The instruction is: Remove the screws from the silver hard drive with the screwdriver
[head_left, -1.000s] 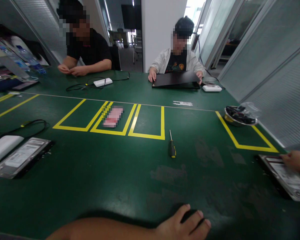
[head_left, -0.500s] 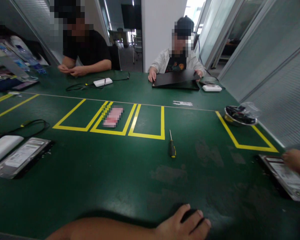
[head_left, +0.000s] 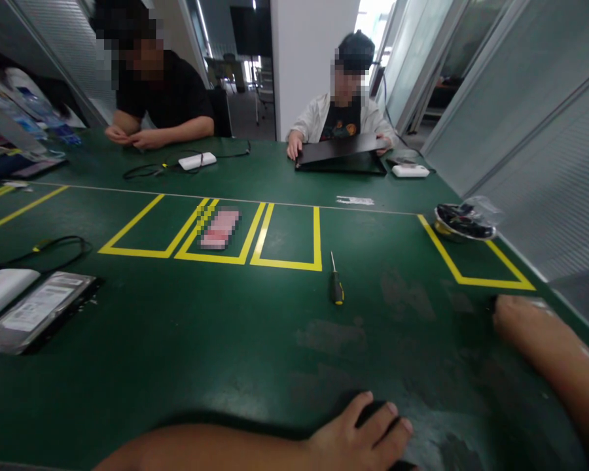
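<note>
My left hand (head_left: 363,432) rests on the green table (head_left: 201,340) near the bottom edge, its fingers spread and nothing in them. At the right, my right hand (head_left: 515,317) is over a hard drive (head_left: 540,303), of which only a small part shows past the hand and forearm; its fingertips are hidden. A screwdriver (head_left: 337,288) with a dark and yellow handle lies between the two hands, farther up the table, touched by neither. Another hard drive (head_left: 44,307) lies at the far left beside a white box (head_left: 4,291).
Yellow tape outlines (head_left: 287,265) mark the table, one with a blurred pink object (head_left: 220,229). A bowl of dark items (head_left: 464,222) stands at the right. Across the table, one person holds a black panel (head_left: 338,150); another person rests both arms there.
My right hand has moved left over the hard drive, which it now mostly covers along with the forearm. My left hand stays in place. The view has shifted slightly.
</note>
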Tool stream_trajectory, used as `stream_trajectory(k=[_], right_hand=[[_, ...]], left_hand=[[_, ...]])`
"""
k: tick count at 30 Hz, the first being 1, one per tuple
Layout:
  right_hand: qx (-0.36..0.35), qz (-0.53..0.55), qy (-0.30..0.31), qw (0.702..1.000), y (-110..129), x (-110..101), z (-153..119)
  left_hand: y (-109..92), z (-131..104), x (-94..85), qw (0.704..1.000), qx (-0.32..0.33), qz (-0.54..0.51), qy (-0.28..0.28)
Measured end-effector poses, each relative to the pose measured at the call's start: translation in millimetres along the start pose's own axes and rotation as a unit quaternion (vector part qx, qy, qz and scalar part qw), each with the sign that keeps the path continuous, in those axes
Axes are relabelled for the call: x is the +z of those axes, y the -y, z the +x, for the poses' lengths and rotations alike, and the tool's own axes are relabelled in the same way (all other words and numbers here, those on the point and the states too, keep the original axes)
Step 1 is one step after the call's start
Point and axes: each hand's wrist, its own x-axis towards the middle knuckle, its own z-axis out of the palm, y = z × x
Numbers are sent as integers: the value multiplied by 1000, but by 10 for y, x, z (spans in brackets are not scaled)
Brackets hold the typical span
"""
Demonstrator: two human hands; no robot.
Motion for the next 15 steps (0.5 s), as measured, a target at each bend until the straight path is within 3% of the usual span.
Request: stream_trajectory(k=[5, 8, 12, 15], right_hand=[[54, 19, 0, 998, 207, -190, -237], [36, 36, -3, 999, 573, -432, -407], [-134, 85, -114, 981, 1399, -828, -850], [-309, 183, -147, 922, 2053, -1086, -1345]], left_hand=[[19, 22, -79, 1000, 3, -3, 13], [26, 25, -122, 1000, 5, -11, 21], [14, 13, -145, 999, -8, -34, 25], [-27, 47, -114, 997, -6, -64, 49]])
